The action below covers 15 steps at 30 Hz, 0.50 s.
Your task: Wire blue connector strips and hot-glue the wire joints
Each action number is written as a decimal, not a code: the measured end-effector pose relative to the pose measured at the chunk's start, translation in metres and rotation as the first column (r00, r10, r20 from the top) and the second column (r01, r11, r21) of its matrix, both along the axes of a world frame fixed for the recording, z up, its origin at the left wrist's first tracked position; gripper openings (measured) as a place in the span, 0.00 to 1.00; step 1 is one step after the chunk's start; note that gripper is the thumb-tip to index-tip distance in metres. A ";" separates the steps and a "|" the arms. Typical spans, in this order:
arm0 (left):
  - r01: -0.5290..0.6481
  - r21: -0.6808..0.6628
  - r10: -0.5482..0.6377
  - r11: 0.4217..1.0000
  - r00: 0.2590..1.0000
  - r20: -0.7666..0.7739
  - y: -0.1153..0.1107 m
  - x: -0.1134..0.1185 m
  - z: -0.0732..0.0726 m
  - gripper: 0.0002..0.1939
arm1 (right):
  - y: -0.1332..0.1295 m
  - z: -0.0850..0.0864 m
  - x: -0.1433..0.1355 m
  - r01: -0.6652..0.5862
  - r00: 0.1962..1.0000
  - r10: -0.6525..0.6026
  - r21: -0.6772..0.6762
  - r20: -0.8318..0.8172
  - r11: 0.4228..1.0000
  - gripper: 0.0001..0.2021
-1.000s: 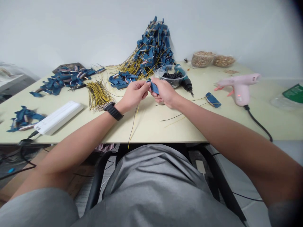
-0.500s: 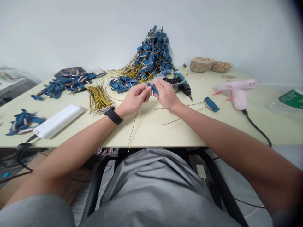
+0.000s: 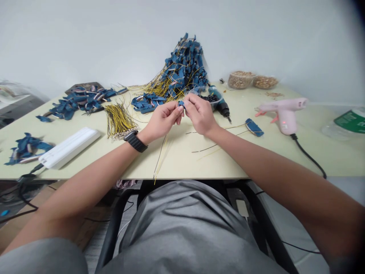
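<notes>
Between my two hands is a small blue piece with wires (image 3: pixel 181 104), mostly hidden by the fingers. My left hand (image 3: pixel 166 118) pinches its left side between thumb and fingers. Closed on its other side is my right hand (image 3: pixel 199 115). A black and a yellow wire (image 3: pixel 160 158) hang below my left hand to the table's front edge. Right of my hands lies another blue piece (image 3: pixel 254 127) with wires running left from it. A bundle of yellow and black wires (image 3: pixel 118 120) lies left of my left hand.
A tall heap of wired blue pieces (image 3: pixel 185 64) stands at the back. Behind my right hand are a clear bowl of black bits (image 3: pixel 210 98) and a drill (image 3: pixel 223 108). A pink glue gun (image 3: pixel 286 114) stands right, a white power box (image 3: pixel 70 147) left.
My right hand has shifted slightly and its fingers cover more of the blue piece. My left hand stays nearly in place.
</notes>
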<state>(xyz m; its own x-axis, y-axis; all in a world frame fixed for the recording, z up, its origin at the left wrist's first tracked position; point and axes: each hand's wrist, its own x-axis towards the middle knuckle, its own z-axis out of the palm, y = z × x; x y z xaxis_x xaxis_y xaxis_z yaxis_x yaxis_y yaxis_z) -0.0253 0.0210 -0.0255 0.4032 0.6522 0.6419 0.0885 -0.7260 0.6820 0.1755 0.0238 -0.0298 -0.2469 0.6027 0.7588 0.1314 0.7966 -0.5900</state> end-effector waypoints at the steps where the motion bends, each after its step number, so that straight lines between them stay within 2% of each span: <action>1: -0.002 0.001 0.002 1.000 1.000 -0.001 0.000 0.000 0.000 0.43 | 0.000 0.000 0.000 -0.013 1.000 0.013 -0.013 -0.012 1.000 0.40; 9: 0.015 -0.015 -0.015 1.000 1.000 -0.012 -0.001 -0.002 0.002 0.43 | -0.009 0.006 -0.005 -0.088 0.993 0.069 -0.206 -0.097 0.975 0.36; 15: 0.042 -0.089 -0.043 0.995 0.999 -0.007 -0.004 -0.003 0.007 0.42 | -0.015 0.013 -0.012 -0.225 0.961 0.129 -0.418 -0.246 0.880 0.29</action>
